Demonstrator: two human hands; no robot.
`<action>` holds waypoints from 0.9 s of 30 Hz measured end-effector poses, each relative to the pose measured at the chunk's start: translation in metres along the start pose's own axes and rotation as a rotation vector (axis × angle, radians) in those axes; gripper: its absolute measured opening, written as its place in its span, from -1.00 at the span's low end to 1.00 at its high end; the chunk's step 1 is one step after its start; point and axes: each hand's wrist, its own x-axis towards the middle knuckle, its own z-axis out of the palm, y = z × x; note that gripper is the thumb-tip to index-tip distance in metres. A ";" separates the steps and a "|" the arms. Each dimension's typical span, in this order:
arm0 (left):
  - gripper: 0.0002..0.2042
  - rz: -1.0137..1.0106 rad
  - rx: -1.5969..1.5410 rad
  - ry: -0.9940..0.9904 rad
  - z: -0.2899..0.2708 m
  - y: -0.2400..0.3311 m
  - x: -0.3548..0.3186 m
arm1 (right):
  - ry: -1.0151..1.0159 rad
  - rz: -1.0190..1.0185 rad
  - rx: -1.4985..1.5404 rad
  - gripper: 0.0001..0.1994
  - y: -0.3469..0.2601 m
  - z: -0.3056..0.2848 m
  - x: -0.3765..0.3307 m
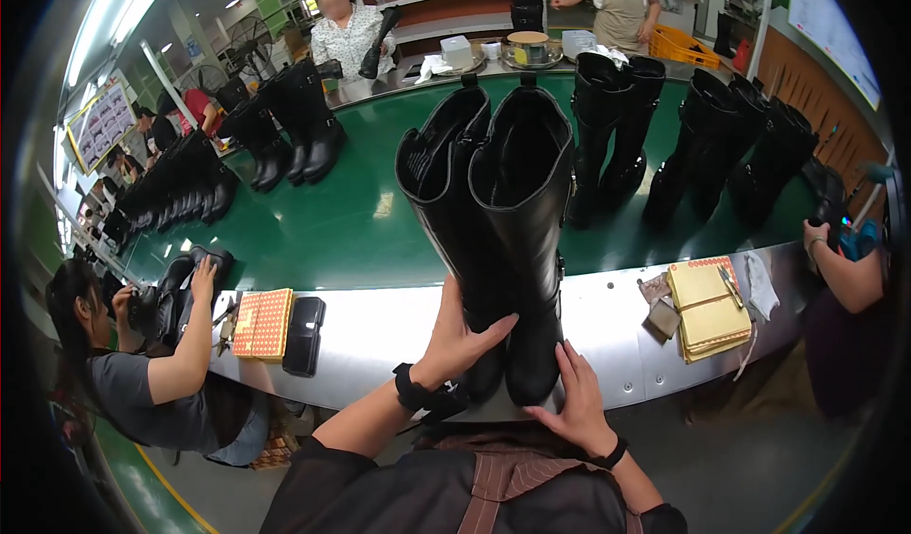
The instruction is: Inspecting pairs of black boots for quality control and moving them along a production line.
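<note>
A pair of tall black boots (503, 221) stands upright at the centre of the frame, soles on the grey metal ledge (380, 330) in front of the green conveyor belt (351, 221). My left hand (460, 339) wraps the left boot's ankle, fingers spread flat across the leather. My right hand (574, 401) lies against the right boot's foot, fingers open and pressed to its side. Right of centre on the ledge lies a stack of yellow pads (707, 311); left of centre, an orange patterned box (261, 323) beside a dark phone (304, 335). More black boots (294, 121) stand along the belt towards the upper left.
</note>
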 end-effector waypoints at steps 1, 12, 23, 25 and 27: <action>-0.24 0.018 0.023 -0.003 0.001 0.001 0.001 | -0.006 0.000 0.015 0.01 -0.002 0.001 0.001; -0.18 0.082 0.088 0.019 0.004 -0.008 0.003 | -0.006 -0.012 -0.007 0.01 -0.007 0.003 0.002; 0.05 0.018 0.086 -0.055 -0.003 -0.015 -0.001 | 0.013 -0.019 -0.031 0.03 -0.006 0.007 0.003; 0.21 0.185 0.156 0.236 0.007 0.001 -0.001 | -0.001 -0.028 -0.030 0.01 -0.007 0.010 0.003; 0.31 0.226 0.133 0.319 0.028 0.013 0.008 | -0.027 -0.057 -0.020 0.00 -0.009 0.013 0.002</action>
